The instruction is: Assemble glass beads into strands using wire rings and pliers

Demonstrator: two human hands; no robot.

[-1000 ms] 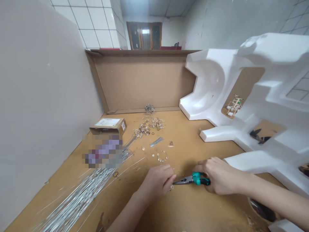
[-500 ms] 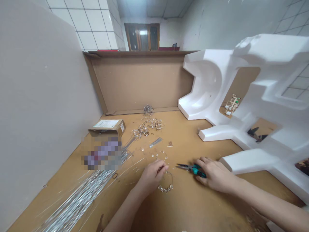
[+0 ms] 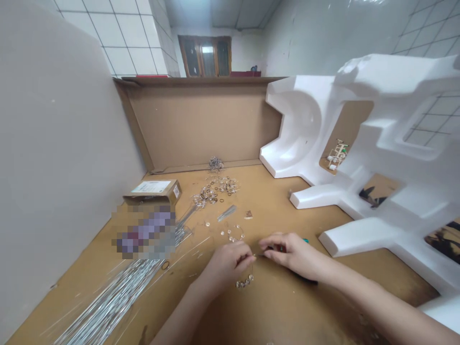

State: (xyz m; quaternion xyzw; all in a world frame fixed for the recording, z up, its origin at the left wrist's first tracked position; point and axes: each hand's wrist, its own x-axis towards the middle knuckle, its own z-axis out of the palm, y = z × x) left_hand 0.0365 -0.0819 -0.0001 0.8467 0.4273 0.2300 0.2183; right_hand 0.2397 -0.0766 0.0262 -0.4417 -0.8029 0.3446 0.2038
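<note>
Near the middle of the cardboard surface, my left hand (image 3: 230, 259) is closed in a pinch on a thin wire loop strung with clear beads (image 3: 245, 282). The beads hang below its fingertips. My right hand (image 3: 293, 254) is closed around pliers with teal and black handles (image 3: 313, 281). Most of the tool is hidden under the palm, and its narrow jaws point left, close to the left fingertips. Whether the jaws touch the wire cannot be made out. Just beyond the left hand lie loose clear beads (image 3: 223, 233) and a beaded wire piece (image 3: 241, 235).
Long silvery wires (image 3: 122, 292) lie in a bundle at left, beside a blurred purple patch (image 3: 147, 232) and a small carton (image 3: 153, 189). Farther back are piles of beads and rings (image 3: 212, 191). White foam packing (image 3: 345, 235) stands along the right side.
My right hand has lifted the pliers and brought them left, up to my left hand. The left hand keeps its pinch on the beaded loop. The view has shifted slightly.
</note>
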